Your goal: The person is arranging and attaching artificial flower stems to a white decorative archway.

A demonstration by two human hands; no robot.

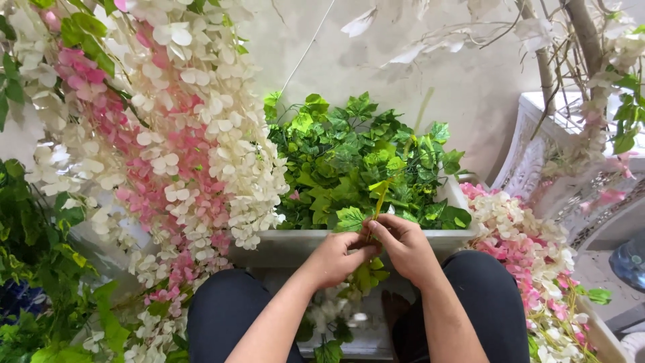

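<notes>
My left hand (338, 256) and my right hand (404, 246) meet in front of me, both pinched on a green leafy stem (380, 197) of artificial foliage. The stem rises from my fingers toward a heap of green artificial leaves (356, 158) filling a white rectangular planter box (289, 243). More leaves of the same stem (367, 275) hang below my hands, between my knees. Both my thumbs and forefingers are closed on the stem at the box's front rim.
Hanging garlands of white and pink artificial flowers (181, 134) drape at the left. Another pile of pink and white flowers (524, 242) lies at the right. A white ornate stand (537, 154) and bare branches (578, 40) are at the far right. Green foliage (33, 269) fills the left edge.
</notes>
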